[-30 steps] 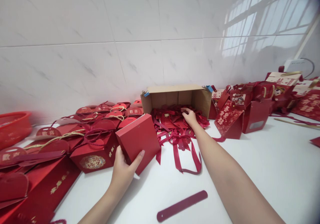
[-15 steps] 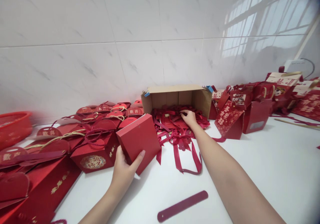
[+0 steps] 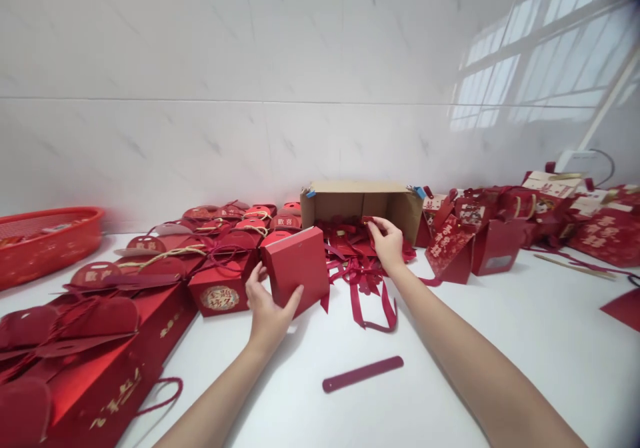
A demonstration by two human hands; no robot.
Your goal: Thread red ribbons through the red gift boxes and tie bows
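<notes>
My left hand (image 3: pixel 273 308) grips a plain red gift box (image 3: pixel 300 265) by its lower side, thumb across the front face, just above the white table. At the mouth of a cardboard box lying on its side (image 3: pixel 400 211), my right hand (image 3: pixel 387 238) pinches a small red piece (image 3: pixel 371 220) between thumb and fingertips; its full shape is hidden. Beneath that hand spills a heap of dark red ribbons (image 3: pixel 345 255), with one ribbon loop (image 3: pixel 375 325) trailing onto the table. A dark red strap with rounded ends (image 3: pixel 363 375) lies in front, between my forearms.
Rows of closed red gift boxes with cords (image 3: pixel 220 288) fill the left side. A red plastic basket (image 3: pixel 75 248) stands behind them at far left. More red bags and boxes (image 3: pixel 500 248) crowd the right, against the tiled wall (image 3: pixel 200 141).
My right hand has lifted slightly out of the ribbon heap, now with a small red piece in its fingers. The left hand still holds the red box; the whole view has shifted a little.
</notes>
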